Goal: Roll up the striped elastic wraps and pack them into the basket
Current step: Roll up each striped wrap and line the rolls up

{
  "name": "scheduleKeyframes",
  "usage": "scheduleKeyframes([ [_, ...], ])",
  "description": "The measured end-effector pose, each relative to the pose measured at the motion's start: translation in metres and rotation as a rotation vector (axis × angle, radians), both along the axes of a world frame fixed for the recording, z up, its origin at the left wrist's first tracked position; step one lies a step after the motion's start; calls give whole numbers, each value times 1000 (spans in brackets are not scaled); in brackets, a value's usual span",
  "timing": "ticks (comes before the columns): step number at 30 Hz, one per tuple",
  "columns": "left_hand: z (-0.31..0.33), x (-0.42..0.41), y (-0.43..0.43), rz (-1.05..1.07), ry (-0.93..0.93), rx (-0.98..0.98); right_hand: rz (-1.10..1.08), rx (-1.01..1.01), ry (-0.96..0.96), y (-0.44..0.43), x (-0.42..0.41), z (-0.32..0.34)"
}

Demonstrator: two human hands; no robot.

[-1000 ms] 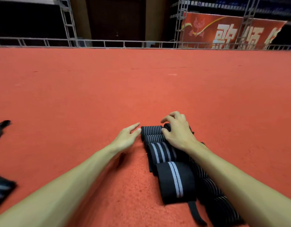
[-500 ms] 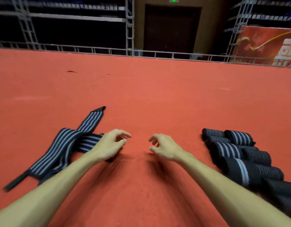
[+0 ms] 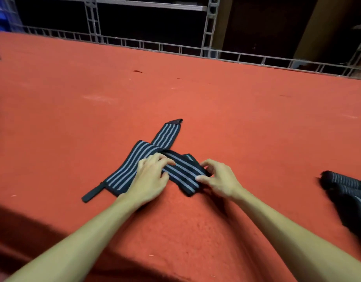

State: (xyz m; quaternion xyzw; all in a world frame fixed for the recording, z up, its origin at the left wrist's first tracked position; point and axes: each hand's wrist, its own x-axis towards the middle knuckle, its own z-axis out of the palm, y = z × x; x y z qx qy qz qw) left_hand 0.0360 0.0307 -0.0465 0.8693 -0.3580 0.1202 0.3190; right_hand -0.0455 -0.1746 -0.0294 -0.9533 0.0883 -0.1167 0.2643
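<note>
A flat black tab (image 3: pixel 92 195) sticks out at the far left, the tail of the loose striped elastic wraps (image 3: pixel 122 174) that lie crossed and overlapping on the red carpet (image 3: pixel 195 88). The left hand (image 3: pixel 150 178) sits on them with its fingers bent over one band and its thumb at the near edge, gripping across the width, as far as I can tell. Just to its right, the right hand (image 3: pixel 218 180) pinches the band's free end between thumb and forefinger. From where I stand the fabric looks light, limp and stretchy, so it should sag unless kept taut. An end is the sensible place to hold, rolling tight while the other hand pins the length. Well apart at the right edge lie the rolled wraps (image 3: pixel 342 180). I see no basket.
</note>
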Motion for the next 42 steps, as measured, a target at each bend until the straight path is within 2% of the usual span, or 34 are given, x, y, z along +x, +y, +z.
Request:
scheduleKeyframes([
  [3, 5, -5, -4, -5, -2, -65, 89, -108, 17, -17, -14, 8],
  [8, 17, -24, -17, -58, -67, -124, 146, -520, 40, -47, -52, 32],
  [10, 21, -35, -24, -108, -66, -115, 146, -619, 32, -54, -68, 40],
  [12, 25, -47, -32, -151, -106, -54, 137, -672, 13, -65, -87, 44],
  [14, 29, -59, -42, -180, -154, 94, 113, -717, 17, -76, -109, 45],
  [17, 33, -78, -57, -288, -76, 304, 52, -773, 53, -92, -142, 41],
  [20, 30, -101, -71, -394, -13, 408, -37, -776, 86, -108, -174, 30],
  [24, 17, -116, -84, -416, -78, 535, -211, -747, 194, -130, -214, 24],
  [27, 15, -114, -84, -375, -12, 487, -228, -787, 315, -131, -225, 24],
  [31, 9, -99, -76, -288, 6, 494, -217, -842, 340, -113, -216, 30],
  [34, 6, -87, -68, -128, -23, 591, -202, -699, 315, -94, -200, 36],
  [38, 13, -72, -60, -28, 65, 665, 10, -546, 284, -71, -164, 31],
  [42, 23, -57, -49, -158, 307, 479, 134, -345, 287, -55, -122, 17],
])
